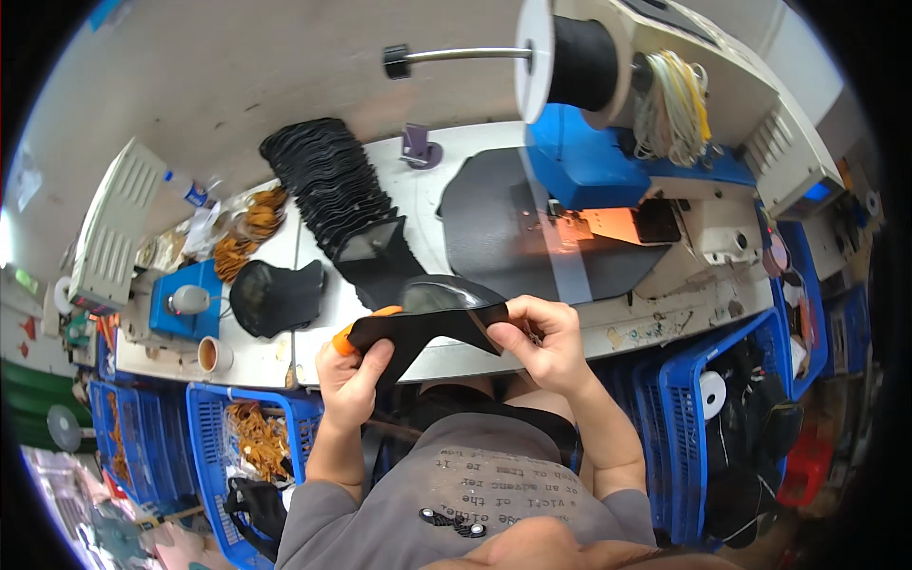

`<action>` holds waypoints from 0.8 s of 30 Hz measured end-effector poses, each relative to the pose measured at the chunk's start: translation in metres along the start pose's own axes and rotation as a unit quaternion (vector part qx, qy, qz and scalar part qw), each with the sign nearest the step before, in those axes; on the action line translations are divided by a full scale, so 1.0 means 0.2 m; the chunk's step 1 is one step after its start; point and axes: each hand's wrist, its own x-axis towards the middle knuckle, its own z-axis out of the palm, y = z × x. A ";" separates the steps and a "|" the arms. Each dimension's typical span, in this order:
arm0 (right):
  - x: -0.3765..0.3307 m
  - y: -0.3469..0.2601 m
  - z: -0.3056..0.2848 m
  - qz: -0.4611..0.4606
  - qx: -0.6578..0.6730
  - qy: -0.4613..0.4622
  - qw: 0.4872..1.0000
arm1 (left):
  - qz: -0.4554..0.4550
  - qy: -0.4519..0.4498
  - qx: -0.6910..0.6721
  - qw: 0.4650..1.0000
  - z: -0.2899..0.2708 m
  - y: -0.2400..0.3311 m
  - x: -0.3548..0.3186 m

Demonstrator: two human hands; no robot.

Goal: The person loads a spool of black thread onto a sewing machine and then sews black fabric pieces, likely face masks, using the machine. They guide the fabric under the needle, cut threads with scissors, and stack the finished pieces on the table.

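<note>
My left hand (348,382) and my right hand (548,344) hold a black shoe upper piece (416,328) between them, above the near edge of the table. The left thumb presses on its left end, and the right fingers pinch its right end. Its curved top has a glossy patch. Something orange (346,340) shows at my left fingers; whether it is a tool handle or a finger cover I cannot tell. Just beyond the hands lies a long overlapping row of black pieces (328,185). Another black piece (276,297) rests to the left.
A blue sewing machine (594,171) with a lit needle area stands at the right, below a black thread spool (582,62). At the left are a paper cup (215,355) and brown pieces (261,214). Blue baskets (676,418) flank me below the table (608,332).
</note>
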 end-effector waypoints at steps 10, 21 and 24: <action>-0.01 0.12 0.07 0.080 0.068 0.023 0.994 | -0.122 0.003 -0.089 0.989 -0.06 -0.13 0.02; -0.01 0.06 0.07 0.116 0.114 0.027 0.986 | -0.158 -0.010 -0.124 0.980 -0.05 -0.19 0.01; -0.01 0.05 0.08 0.133 0.121 0.010 0.984 | -0.188 -0.031 -0.142 0.971 -0.04 -0.20 0.01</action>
